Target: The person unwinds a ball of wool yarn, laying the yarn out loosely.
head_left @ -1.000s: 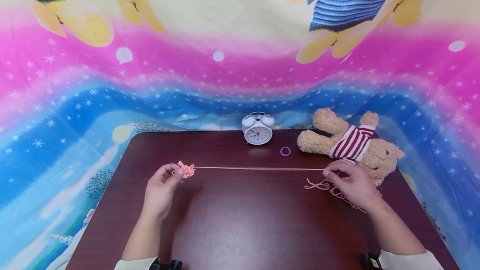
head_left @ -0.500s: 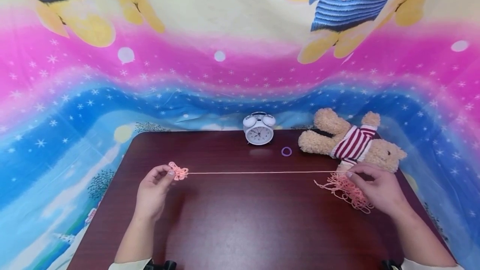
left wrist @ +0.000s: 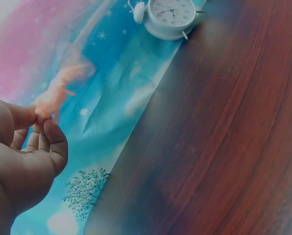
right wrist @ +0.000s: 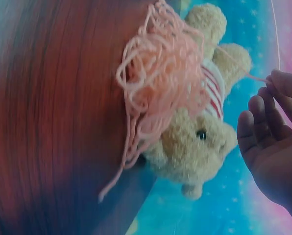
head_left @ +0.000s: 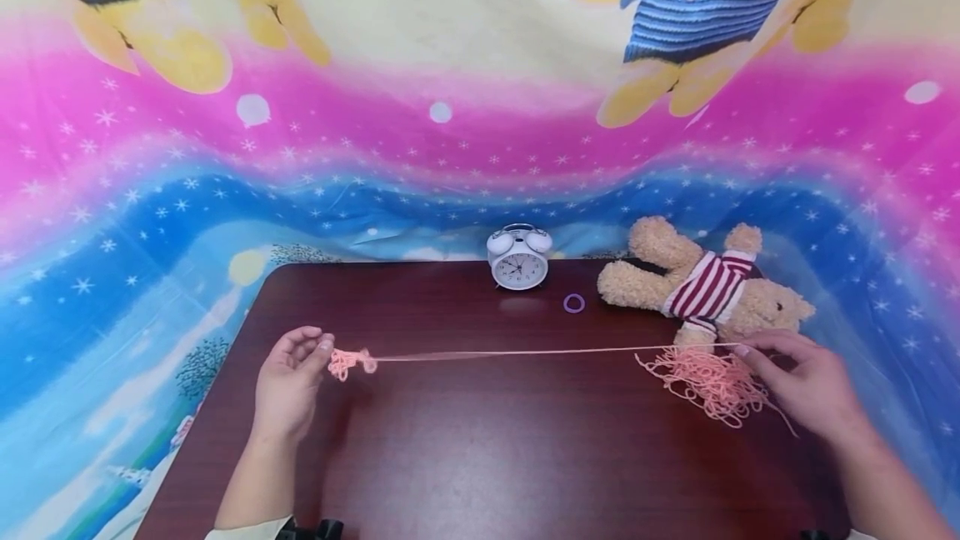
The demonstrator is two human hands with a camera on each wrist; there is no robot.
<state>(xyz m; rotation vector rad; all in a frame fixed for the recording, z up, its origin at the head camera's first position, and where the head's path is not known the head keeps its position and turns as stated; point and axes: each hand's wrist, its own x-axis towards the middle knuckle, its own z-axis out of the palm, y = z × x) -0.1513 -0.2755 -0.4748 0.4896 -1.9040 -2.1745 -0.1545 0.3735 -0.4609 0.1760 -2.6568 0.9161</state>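
My left hand [head_left: 288,386] pinches a small bunch of peach-pink yarn [head_left: 347,363] between thumb and fingertips, at the left over the table. From that bunch a single strand runs almost level across to my right hand [head_left: 806,382], whose thumb and forefinger pinch it. Below the right hand lies a loose, tangled heap of the same yarn [right wrist: 160,73], beside the teddy bear [right wrist: 190,147]. In the left wrist view the held bunch [left wrist: 58,95] looks blurred. The right hand's other fingers [right wrist: 258,122] are loosely bent.
A white twin-bell alarm clock [head_left: 519,261] stands at the back edge of the dark wood table [head_left: 480,440]. Near it lies a purple ring [head_left: 573,303]. The teddy bear in a red-striped shirt lies on its side at the back right. A printed cloth [head_left: 420,190] hangs behind.
Both hands have moved apart, the right one farther, lengthening the strand between them. The bunch at the left hand has shifted left, and more of the yarn heap by the right hand shows.
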